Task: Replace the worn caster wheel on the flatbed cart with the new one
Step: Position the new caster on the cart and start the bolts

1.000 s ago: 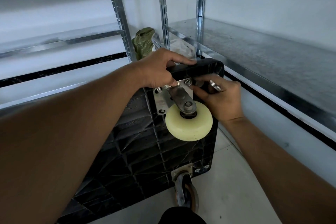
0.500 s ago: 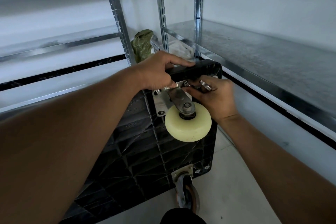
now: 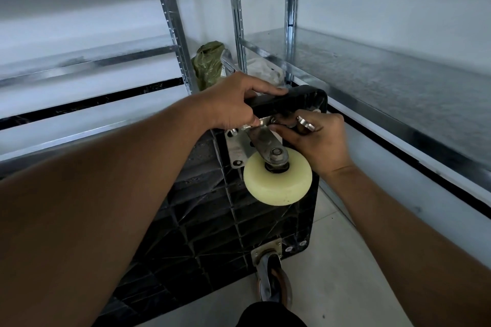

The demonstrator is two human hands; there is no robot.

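The left hand (image 3: 233,106) curls over the top edge of the flatbed cart (image 3: 202,220), which stands on its side. Just right of this grip, the cream caster wheel (image 3: 277,180) hangs down from its metal plate (image 3: 235,148). The right hand (image 3: 318,141) is nearest the plate's top bolts and holds a small metal tool (image 3: 305,122), maybe a wrench. There are two wheels: one cream, and one dark wheel (image 3: 273,284) lower down.

Black ribbed cart (image 3: 212,220) tipped on edge, underside showing. Cream caster wheel (image 3: 277,180) in steel bracket (image 3: 261,141) against upper right corner of cart underside. Grey caster wheel (image 3: 273,285) mounted at lower right corner, edge-on.
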